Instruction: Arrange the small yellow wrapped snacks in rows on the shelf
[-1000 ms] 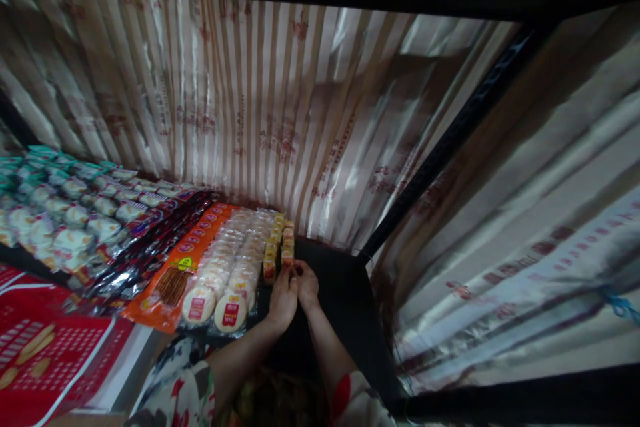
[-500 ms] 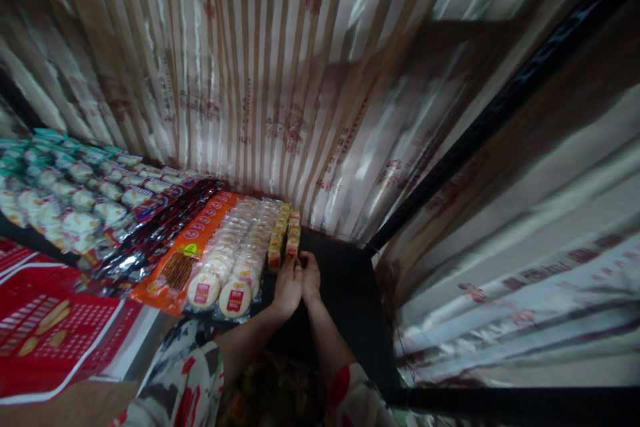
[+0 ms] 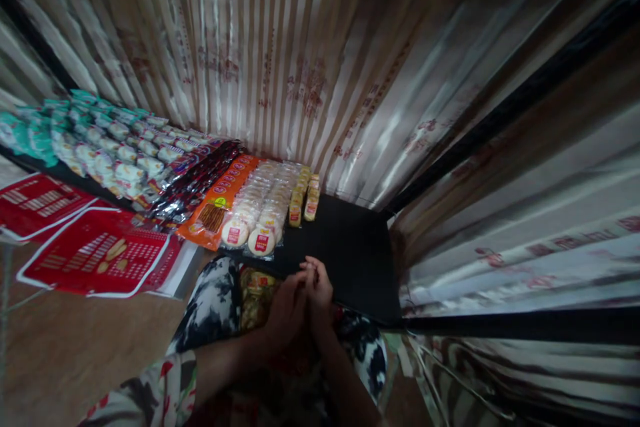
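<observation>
My left hand (image 3: 289,307) and my right hand (image 3: 319,285) are close together over my lap, in front of the black shelf's edge. The fingers of both reach loosely forward, the fingertips touching or nearly so; nothing shows in them, though the picture is dim and blurred. Under my left hand lies a clear bag of yellow-wrapped snacks (image 3: 255,300), partly hidden by my arms. Ahead on the shelf (image 3: 350,240) stand two short rows of small yellow packets, the left row (image 3: 297,197) and the right row (image 3: 312,199), apart from my hands.
Left of the yellow rows are round white crackers in clear wrap (image 3: 261,240), an orange snack bag (image 3: 213,213), dark shiny packs (image 3: 193,187) and several white-and-green packs (image 3: 115,147). Red bags (image 3: 100,253) lie lower left. Striped curtain (image 3: 300,80) and a black post (image 3: 480,113) border the shelf.
Both hands have let go of the right row of yellow packets and come back toward my lap. The view has tilted down, bringing the bag of yellow-wrapped snacks into clearer sight.
</observation>
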### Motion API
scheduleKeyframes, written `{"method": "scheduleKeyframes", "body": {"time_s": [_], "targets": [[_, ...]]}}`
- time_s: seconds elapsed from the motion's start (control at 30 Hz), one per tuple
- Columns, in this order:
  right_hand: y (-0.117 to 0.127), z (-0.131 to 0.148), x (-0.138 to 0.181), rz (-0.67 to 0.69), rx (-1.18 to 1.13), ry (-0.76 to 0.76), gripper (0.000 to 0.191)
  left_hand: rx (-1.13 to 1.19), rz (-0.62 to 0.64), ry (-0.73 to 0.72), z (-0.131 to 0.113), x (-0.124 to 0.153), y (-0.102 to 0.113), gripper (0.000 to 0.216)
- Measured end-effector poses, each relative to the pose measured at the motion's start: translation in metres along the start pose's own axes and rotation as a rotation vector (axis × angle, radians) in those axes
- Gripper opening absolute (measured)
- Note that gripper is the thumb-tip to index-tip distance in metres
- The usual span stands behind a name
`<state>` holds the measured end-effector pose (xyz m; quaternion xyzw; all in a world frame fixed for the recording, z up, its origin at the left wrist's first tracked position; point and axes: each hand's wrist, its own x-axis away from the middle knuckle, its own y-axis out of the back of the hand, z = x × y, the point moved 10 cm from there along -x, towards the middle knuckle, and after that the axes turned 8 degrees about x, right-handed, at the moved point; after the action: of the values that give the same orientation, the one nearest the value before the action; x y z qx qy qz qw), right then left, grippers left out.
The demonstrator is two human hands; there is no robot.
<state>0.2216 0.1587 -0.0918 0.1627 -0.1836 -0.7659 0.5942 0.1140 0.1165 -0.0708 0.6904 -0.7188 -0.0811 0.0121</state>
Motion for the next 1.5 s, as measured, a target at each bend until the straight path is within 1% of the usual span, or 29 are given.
{"method": "scheduleKeyframes", "body": {"time_s": [0.07,0.1,0.17,0.23,0.27,0.3,0.4,0.47,0.57,0.63,0.77,0.87,1.03,1.13,1.23,1.37,1.5], "targets": [[-0.008,-0.001,0.024,0.052,0.066,0.038,0.036,-0.022,0.017,0.011,0.010,0.018,0.012,0.036],[-0.016,-0.003,0.034,0.103,0.106,0.062,0.034,-0.061,0.005,0.037,0.020,0.025,0.020,0.036],[-0.039,-0.011,0.052,0.256,0.188,0.095,0.029,-0.202,-0.016,0.121,0.044,0.034,0.037,0.036],[-0.065,-0.026,0.069,0.419,0.271,0.087,0.028,-0.381,-0.036,0.196,0.068,0.040,0.054,0.039],[-0.076,-0.034,0.076,0.477,0.315,0.072,0.030,-0.466,-0.026,0.221,0.078,0.042,0.060,0.041],[-0.084,-0.042,0.082,0.518,0.357,0.058,0.034,-0.539,0.012,0.240,0.087,0.043,0.062,0.042],[-0.101,-0.054,0.093,0.568,0.421,0.045,0.040,-0.650,0.135,0.272,0.105,0.049,0.061,0.043],[-0.105,-0.054,0.096,0.561,0.405,0.050,0.039,-0.665,0.160,0.286,0.108,0.052,0.061,0.040],[-0.105,-0.046,0.096,0.552,0.347,0.089,0.031,-0.687,0.175,0.309,0.109,0.052,0.058,0.037],[-0.104,-0.042,0.095,0.557,0.325,0.108,0.025,-0.687,0.193,0.326,0.108,0.050,0.056,0.038],[-0.091,-0.043,0.088,0.507,0.319,0.085,0.027,-0.610,0.231,0.318,0.101,0.038,0.055,0.052],[-0.078,-0.042,0.082,0.475,0.233,0.049,0.029,-0.479,0.234,0.236,0.083,0.025,0.057,0.056],[-0.058,-0.031,0.072,0.478,0.045,-0.018,0.039,-0.284,0.237,0.096,0.044,0.006,0.056,0.052],[-0.047,-0.020,0.065,0.480,-0.036,-0.010,0.036,-0.218,0.230,0.046,0.026,-0.001,0.051,0.048],[-0.034,-0.013,0.056,0.436,-0.044,0.003,0.031,-0.158,0.224,0.024,0.016,-0.009,0.045,0.044],[-0.016,-0.008,0.043,0.331,-0.055,-0.007,0.029,-0.108,0.157,0.028,0.011,-0.021,0.041,0.046],[-0.001,-0.002,0.024,0.235,-0.052,-0.013,0.030,-0.160,0.023,-0.024,-0.004,-0.031,0.041,0.045]]}}
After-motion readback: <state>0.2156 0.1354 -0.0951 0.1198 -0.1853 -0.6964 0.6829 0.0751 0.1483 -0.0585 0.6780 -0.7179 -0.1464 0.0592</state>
